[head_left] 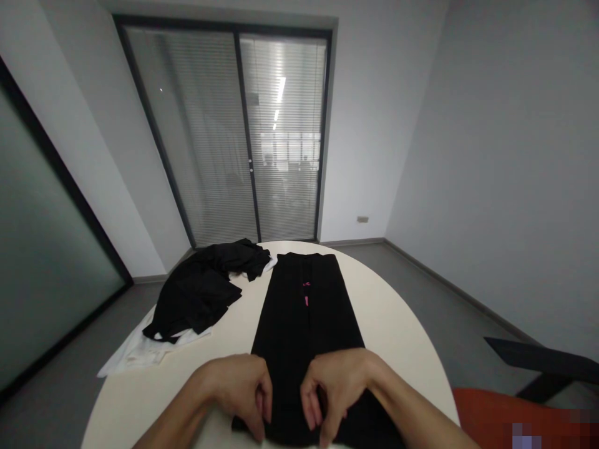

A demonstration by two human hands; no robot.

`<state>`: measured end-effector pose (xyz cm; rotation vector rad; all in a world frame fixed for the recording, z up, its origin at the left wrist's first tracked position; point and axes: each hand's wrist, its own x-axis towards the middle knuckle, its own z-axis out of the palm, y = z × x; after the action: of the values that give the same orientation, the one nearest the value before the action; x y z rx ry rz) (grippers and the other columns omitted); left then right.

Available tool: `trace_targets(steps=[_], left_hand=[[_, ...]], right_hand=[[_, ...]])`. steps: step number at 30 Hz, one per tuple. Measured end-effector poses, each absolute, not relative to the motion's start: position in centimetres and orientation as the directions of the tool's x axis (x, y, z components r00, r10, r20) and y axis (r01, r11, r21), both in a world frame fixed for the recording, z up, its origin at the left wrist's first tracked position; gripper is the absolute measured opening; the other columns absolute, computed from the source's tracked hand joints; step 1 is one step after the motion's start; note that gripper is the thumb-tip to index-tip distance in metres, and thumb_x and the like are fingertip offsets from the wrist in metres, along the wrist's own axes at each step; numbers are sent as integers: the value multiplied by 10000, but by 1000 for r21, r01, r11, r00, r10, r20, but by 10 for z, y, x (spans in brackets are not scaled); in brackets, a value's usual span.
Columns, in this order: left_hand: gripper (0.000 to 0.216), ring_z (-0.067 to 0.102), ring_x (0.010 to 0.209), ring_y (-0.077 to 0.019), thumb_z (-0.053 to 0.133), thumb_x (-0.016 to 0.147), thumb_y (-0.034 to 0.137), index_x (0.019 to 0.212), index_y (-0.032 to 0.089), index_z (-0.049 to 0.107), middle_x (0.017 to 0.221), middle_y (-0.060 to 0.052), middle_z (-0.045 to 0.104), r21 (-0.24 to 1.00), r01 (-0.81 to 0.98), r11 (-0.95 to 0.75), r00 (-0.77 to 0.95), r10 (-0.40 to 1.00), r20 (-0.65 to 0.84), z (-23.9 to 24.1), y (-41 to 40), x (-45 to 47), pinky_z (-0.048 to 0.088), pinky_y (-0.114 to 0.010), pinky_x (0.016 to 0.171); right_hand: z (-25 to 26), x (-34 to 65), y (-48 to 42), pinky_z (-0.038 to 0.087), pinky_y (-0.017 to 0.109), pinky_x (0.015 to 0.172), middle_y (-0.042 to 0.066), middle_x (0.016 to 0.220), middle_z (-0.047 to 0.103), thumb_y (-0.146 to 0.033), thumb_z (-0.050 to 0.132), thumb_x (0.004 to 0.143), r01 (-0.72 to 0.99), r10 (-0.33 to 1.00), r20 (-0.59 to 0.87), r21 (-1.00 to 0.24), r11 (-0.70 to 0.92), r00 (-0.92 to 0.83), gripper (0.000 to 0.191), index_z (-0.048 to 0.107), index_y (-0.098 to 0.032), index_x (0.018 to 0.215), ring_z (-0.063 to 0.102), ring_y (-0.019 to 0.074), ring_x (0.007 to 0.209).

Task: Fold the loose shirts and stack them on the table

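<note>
A long black garment (306,312) lies flat down the middle of the white round table (397,324), with a small pink mark near its far end. My left hand (238,386) grips the near edge of the garment on its left side, fingers curled and pinched on the cloth. Close beside it, my right hand (334,383) pinches the same near edge, fingers bent down into the fabric. Both hands sit at the table's front edge, a little apart.
A heap of black clothes (206,287) lies on the table's left part, on top of a white garment (150,352). An orange chair seat (515,418) stands at the right front. Glass doors with blinds (243,137) close the far wall.
</note>
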<state>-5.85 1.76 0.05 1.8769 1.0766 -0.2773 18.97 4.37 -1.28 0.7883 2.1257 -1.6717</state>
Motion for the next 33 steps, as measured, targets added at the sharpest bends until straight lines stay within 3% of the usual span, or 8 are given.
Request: trace_targets(steps=[3, 5, 8, 10, 19, 24, 29, 33], left_hand=[[304, 627, 628, -156, 766, 705, 484, 858, 225, 806, 693, -4, 715, 690, 698, -190, 647, 579, -495, -1, 22, -56, 424, -210, 530], [318, 628, 651, -155, 629, 850, 477, 934, 215, 789, 761, -21, 723, 711, 649, -271, 630, 715, -302, -7, 30, -53, 447, -227, 568], [269, 650, 890, -193, 561, 918, 357, 1090, 239, 729, 1049, -48, 713, 565, 678, -469, 486, 864, 134, -23, 43, -51, 497, -297, 797], [304, 620, 1040, -230, 590, 901, 318, 1183, 253, 680, 1164, -64, 674, 454, 730, -511, 433, 859, 272, -34, 50, -52, 472, -358, 925], [266, 632, 1007, -276, 638, 835, 374, 1050, 227, 695, 1043, -74, 696, 371, 814, -448, 426, 893, 144, -33, 51, -66, 466, -398, 914], [220, 629, 978, -251, 600, 778, 220, 989, 209, 658, 1020, -60, 682, 446, 786, -428, 422, 899, 118, -30, 51, -69, 463, -360, 873], [193, 626, 799, -192, 551, 885, 332, 1026, 217, 614, 885, -3, 673, 652, 670, -355, 355, 925, 139, -27, 60, -69, 475, -295, 732], [256, 645, 860, -205, 566, 900, 394, 1066, 204, 608, 933, -21, 678, 753, 546, -368, 203, 930, 307, -21, 83, -63, 497, -306, 777]], right_hand=[[-9, 193, 45, 470, 154, 526, -43, 816, 688, -462, 934, 442, 611, 184, -591, -788, 76, -785, 569, 730, -193, 900, 619, 89, 630], [-9, 204, 53, 444, 155, 518, -29, 808, 691, -498, 898, 531, 581, 251, -552, -813, 52, -795, 509, 730, -184, 894, 624, 90, 625], [-11, 230, 70, 398, 179, 527, -32, 691, 638, -527, 823, 658, 518, 568, -353, -841, 155, -743, 407, 717, -157, 789, 549, 78, 579], [-12, 249, 82, 377, 201, 550, -32, 656, 610, -507, 792, 706, 541, 737, -205, -803, 249, -644, 369, 704, -151, 740, 515, 84, 589], [-19, 278, 91, 368, 246, 590, -29, 720, 623, -438, 853, 584, 764, 831, -278, -597, 244, -482, 395, 686, -183, 836, 525, 133, 651], [-15, 275, 88, 319, 225, 557, -61, 687, 513, -344, 790, 659, 684, 779, -249, -669, 291, -575, 294, 589, -189, 807, 437, 102, 627], [-8, 277, 89, 408, 232, 684, -26, 831, 547, -319, 710, 764, 500, 772, -55, -790, 353, -633, 238, 560, -185, 890, 503, 126, 752], [-7, 279, 100, 449, 289, 808, 24, 943, 628, -408, 640, 859, 470, 862, 177, -777, 419, -476, 243, 595, -195, 967, 573, 181, 891]])
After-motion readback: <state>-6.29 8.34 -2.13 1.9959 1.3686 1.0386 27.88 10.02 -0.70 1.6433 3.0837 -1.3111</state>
